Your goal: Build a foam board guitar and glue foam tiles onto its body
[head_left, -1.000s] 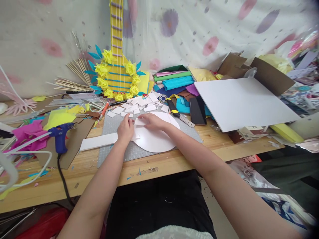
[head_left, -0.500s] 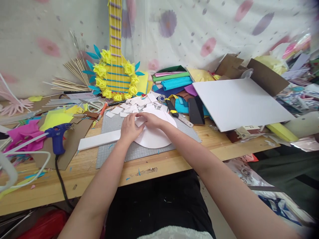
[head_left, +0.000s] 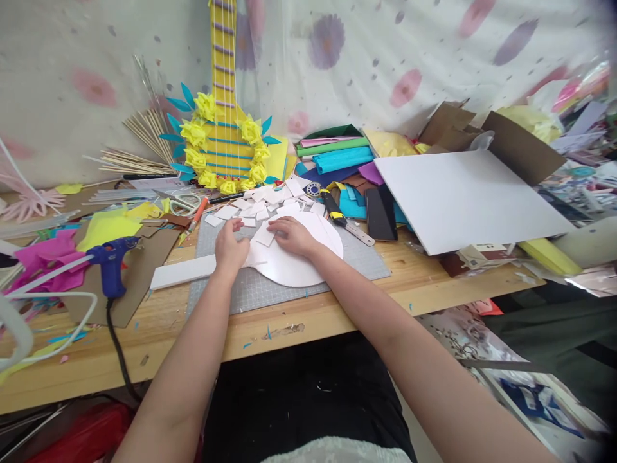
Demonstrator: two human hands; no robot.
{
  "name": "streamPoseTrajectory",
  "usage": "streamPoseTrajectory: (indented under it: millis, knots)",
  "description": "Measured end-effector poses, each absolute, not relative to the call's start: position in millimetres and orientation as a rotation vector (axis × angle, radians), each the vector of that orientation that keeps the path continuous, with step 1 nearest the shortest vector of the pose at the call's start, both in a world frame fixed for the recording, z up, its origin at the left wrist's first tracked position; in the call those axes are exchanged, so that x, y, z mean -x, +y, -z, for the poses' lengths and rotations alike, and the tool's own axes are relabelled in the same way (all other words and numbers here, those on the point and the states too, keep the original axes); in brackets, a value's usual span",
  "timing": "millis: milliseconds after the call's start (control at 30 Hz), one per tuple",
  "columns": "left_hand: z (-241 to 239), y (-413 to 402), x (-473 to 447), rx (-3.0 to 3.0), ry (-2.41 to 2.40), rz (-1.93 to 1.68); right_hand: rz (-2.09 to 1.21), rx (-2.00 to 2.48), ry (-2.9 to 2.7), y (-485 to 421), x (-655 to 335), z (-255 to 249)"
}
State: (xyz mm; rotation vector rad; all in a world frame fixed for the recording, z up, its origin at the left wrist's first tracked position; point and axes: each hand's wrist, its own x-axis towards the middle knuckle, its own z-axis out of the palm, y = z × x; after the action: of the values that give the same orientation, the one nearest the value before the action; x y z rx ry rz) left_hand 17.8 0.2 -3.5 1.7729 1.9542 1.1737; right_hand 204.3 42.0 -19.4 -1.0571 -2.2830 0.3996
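Note:
A white foam shape with a round body (head_left: pixel 299 263) and a long neck (head_left: pixel 180 272) lies on a grey cutting mat (head_left: pixel 260 292). My left hand (head_left: pixel 230 244) rests at the junction of neck and body, fingers curled down, reaching toward small white foam squares (head_left: pixel 255 206) piled at the mat's far edge. My right hand (head_left: pixel 294 233) lies on the round body, its fingers pressing a small white square (head_left: pixel 265 235) onto it.
A blue glue gun (head_left: pixel 112 260) lies left on brown cardboard. A yellow paper guitar (head_left: pixel 226 141) leans on the wall. Scissors (head_left: pixel 180 204), a utility knife (head_left: pixel 333 209), a black phone (head_left: pixel 380 214), rolled coloured paper (head_left: pixel 342 157) and a large white board (head_left: pixel 463 196) crowd the wooden table (head_left: pixel 289 328).
My left hand has shifted left off the round body toward the loose squares. The right hand stays on the round body with a small square under its fingers.

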Motion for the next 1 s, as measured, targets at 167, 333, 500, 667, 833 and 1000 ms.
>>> streamPoseTrajectory:
  millis: [167,333,500,667,833,1000]
  knots:
    - [3.0,0.8,-16.2,-1.776,2.059,-1.181,-0.364,1.069,-2.293,41.5,-205.4,20.1]
    - [3.1,-1.9,-23.4,-2.054,2.119,-1.081,-0.291,1.066,-2.325,38.6,-206.8,16.3]
    - [3.2,-4.7,-27.4,-2.111,2.144,-1.019,-0.240,1.091,-2.326,40.7,-205.7,20.1]
    - [4.6,-4.3,-27.4,-2.100,2.152,-0.957,-0.216,1.134,-2.307,41.2,-205.4,21.2]
    - [6.1,-2.8,-26.4,-2.099,2.134,-0.964,-0.203,1.069,-2.350,39.5,-205.5,19.5]
    - [7.5,-2.1,-25.7,-2.096,2.113,-0.969,-0.200,1.070,-2.338,41.4,-205.5,21.6]
